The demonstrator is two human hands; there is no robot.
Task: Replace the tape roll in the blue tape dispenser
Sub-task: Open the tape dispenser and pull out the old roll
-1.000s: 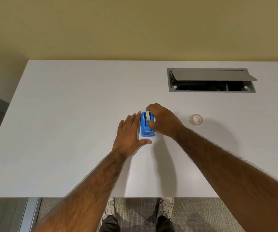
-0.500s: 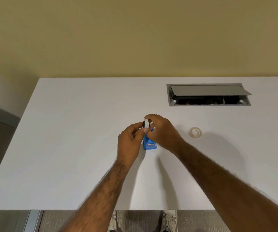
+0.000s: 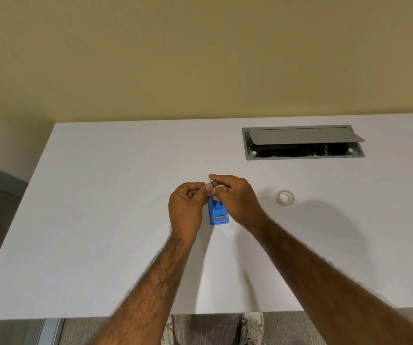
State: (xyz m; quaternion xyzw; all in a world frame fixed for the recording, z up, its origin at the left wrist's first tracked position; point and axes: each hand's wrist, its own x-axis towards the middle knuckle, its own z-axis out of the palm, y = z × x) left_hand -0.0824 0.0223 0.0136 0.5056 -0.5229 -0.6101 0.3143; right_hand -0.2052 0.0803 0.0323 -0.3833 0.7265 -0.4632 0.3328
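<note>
The blue tape dispenser (image 3: 218, 214) lies on the white table (image 3: 100, 220), its far end hidden under my hands. My left hand (image 3: 188, 205) and my right hand (image 3: 235, 197) meet just above it. Both pinch a small white tape roll (image 3: 207, 181) between their fingertips; most of the roll is hidden by my fingers. A second roll of clear tape (image 3: 284, 197) lies flat on the table to the right of my right hand, apart from it.
A grey cable hatch (image 3: 302, 141) with its lid tilted up is set into the table at the back right. A yellow wall rises behind the table. The table's front edge runs above my shoes (image 3: 251, 327).
The white roll has come up out of the dispenser, which stays on the table. My left hand left the dispenser's side and joined the right hand on the roll.
</note>
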